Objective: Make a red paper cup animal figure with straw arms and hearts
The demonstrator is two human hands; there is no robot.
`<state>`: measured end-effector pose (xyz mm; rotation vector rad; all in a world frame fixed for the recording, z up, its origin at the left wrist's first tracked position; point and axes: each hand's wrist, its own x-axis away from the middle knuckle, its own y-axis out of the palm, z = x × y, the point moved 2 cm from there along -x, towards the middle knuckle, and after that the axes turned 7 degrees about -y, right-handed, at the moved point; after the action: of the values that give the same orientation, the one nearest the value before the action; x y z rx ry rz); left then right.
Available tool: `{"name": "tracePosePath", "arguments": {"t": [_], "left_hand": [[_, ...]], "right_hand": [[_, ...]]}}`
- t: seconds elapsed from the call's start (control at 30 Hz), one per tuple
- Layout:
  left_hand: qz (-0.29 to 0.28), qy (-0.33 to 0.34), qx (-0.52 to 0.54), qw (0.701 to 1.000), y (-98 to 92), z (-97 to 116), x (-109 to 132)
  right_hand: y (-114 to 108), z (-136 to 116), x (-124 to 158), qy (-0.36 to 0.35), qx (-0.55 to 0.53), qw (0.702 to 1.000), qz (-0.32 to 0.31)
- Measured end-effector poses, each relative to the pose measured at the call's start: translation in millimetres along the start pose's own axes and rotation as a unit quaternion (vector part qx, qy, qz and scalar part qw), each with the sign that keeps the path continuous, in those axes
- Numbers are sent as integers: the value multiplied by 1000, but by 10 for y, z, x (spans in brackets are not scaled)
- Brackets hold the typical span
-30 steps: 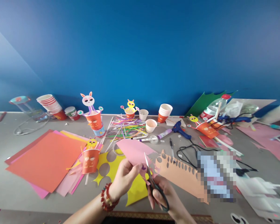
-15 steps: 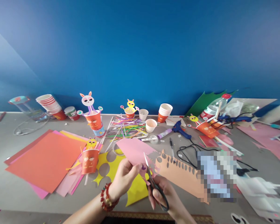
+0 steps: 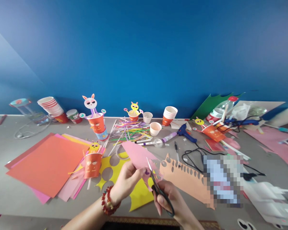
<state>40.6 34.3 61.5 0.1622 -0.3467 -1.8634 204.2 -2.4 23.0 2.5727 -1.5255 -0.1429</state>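
Head view: L hand (image 3: 126, 180), w/ red bead bracelets (image 3: 109, 201) at the wrist, has thumb & fingers closed in a pinch on the pink sheet (image 3: 138, 153), right nr a small purple mark (image 3: 147, 172). R hand (image 3: 171, 196) is curled round the black handles of the scissors (image 3: 155, 184), blades pointing up & away toward the desk's back edge; can't tell how far apart the blades are. Sheet is held over the desk (image 3: 21, 191), approx mid-width, nearer the front edge. Below it lies the yellow sheet (image 3: 142, 196) w/ round cutouts; toward the R edge, the peach sheet (image 3: 187, 183) w/ a row of holes.

Risks, as I judge it: L thumb is just beside the blades, so a slip of the pinch or a swing of the scissors to the L could nip it. Thin paper, gripped at one spot only, may flex & let a cut stray into the purple mark, or tear. Red cup (image 3: 92, 167), toward the L edge w/ a yellow figure in it, could tip if the L arm swung wide. Glue gun (image 3: 187, 134), nr the back edge, has a loose cord (image 3: 194, 159) R of centre; R arm snagging it might drag the gun.
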Motion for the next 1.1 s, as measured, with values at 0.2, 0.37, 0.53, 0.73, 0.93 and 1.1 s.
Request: {"name": "tracePosePath", "arguments": {"t": [0.2, 0.37, 0.53, 0.73, 0.93, 1.1], "left_hand": [[-22, 3, 6, 1000, -26, 33, -31], [-35, 15, -2, 999, -42, 59, -41], [-42, 7, -7, 999, -35, 66, -50], [-49, 8, -19, 999, -41, 65, -42], [-66, -2, -26, 997, -21, 121, -34], [-76, -6, -38, 996, -27, 158, -44]], "right_hand": [[-33, 16, 10, 12, 25, 1000, 2], [-43, 19, 21, 16, 35, 999, 3], [-46, 14, 15, 12, 42, 999, 2], [-42, 45, 16, 18, 42, 999, 7], [-57, 23, 27, 23, 45, 999, 11], [-92, 51, 26, 35, 39, 999, 10]]}}
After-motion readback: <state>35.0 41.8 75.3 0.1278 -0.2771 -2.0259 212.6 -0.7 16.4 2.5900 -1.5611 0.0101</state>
